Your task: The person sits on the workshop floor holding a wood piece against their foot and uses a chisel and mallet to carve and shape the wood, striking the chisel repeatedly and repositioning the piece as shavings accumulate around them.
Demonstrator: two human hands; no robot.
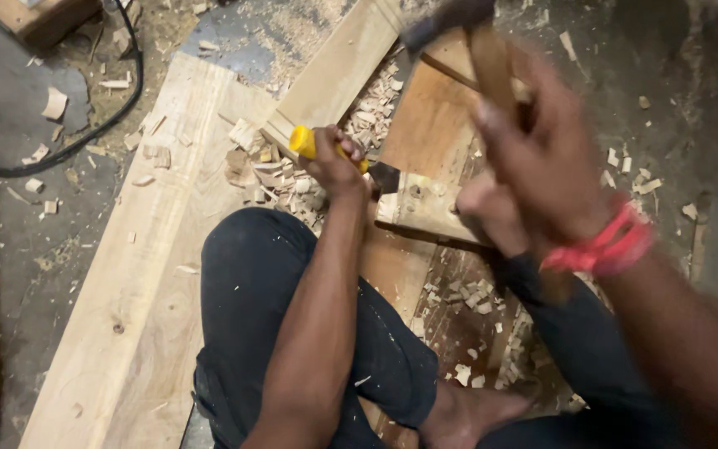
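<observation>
We look down on a person seated on the floor among wood planks. Left hand (336, 160) is closed tight around a chisel (326, 150) with a yellow handle; its dark blade (384, 176) points right and meets the end of a small pale wood block (421, 209). The block lies across a reddish-brown board (425, 125).

Right hand (542, 158), raised close to the camera and blurred, is wrapped around the wooden handle of a hammer (467, 41); the dark hammer head sits at the top edge of the view, above the chisel. A red band (604, 245) circles that wrist.

A wide light plank (139, 274) runs along the left, a narrower pale plank (338, 71) slants toward the top. Wood chips (280, 179) are heaped just beside the left hand, with more scattered over the boards and the grey floor. A black cable (85, 133) curves across the upper left. Both legs in dark trousers (251, 283) are folded under the arms, and a bare foot (467, 416) shows at the bottom.
</observation>
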